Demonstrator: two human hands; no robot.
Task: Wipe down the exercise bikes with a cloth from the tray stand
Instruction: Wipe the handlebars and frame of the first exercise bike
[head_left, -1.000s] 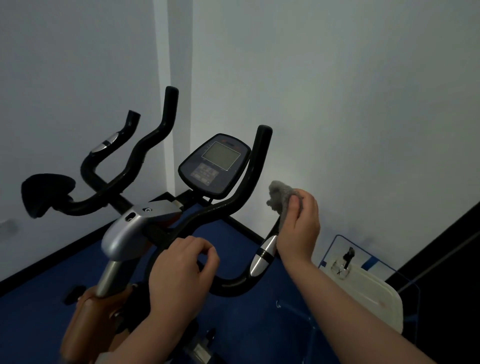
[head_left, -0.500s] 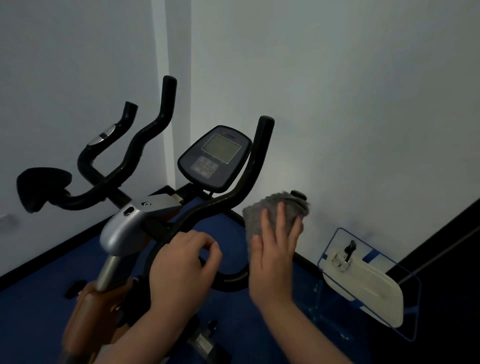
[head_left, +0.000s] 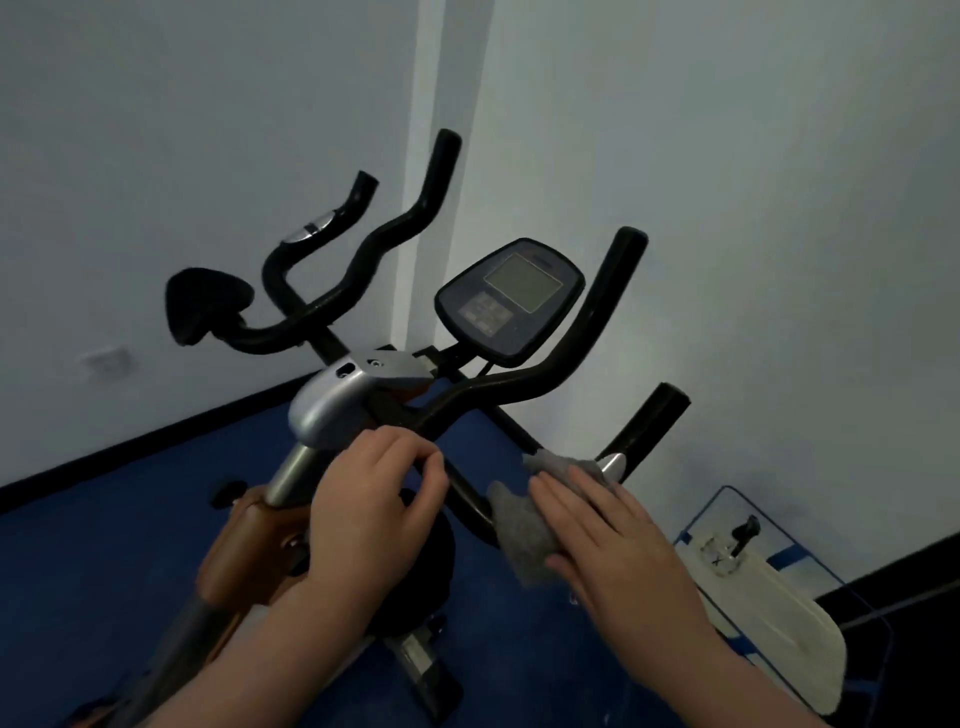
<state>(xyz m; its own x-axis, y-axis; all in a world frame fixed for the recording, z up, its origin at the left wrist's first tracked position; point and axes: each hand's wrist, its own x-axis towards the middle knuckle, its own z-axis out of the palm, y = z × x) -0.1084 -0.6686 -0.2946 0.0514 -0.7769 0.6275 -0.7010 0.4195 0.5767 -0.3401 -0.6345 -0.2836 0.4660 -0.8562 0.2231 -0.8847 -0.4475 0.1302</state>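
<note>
Starting at the left, your left hand (head_left: 374, 499) curls its grip around the exercise bike's (head_left: 332, 410) frame just below the silver stem cap, steadying it. Further right, your right hand (head_left: 618, 545) lies with straight fingers, pressing the grey cloth (head_left: 522, 535) onto the near handlebar's (head_left: 566, 364) lower bend (beside its silver sensor). You're mid-wipe; next, probably slide the cloth up the bar, keeping pressure even.

grey cloth (head_left: 522, 530), black handlebars (head_left: 566, 364), silver stem cover (head_left: 332, 405), orange-brown frame (head_left: 244, 551), blue floor (head_left: 104, 561), white walls (head_left: 753, 208).
</note>
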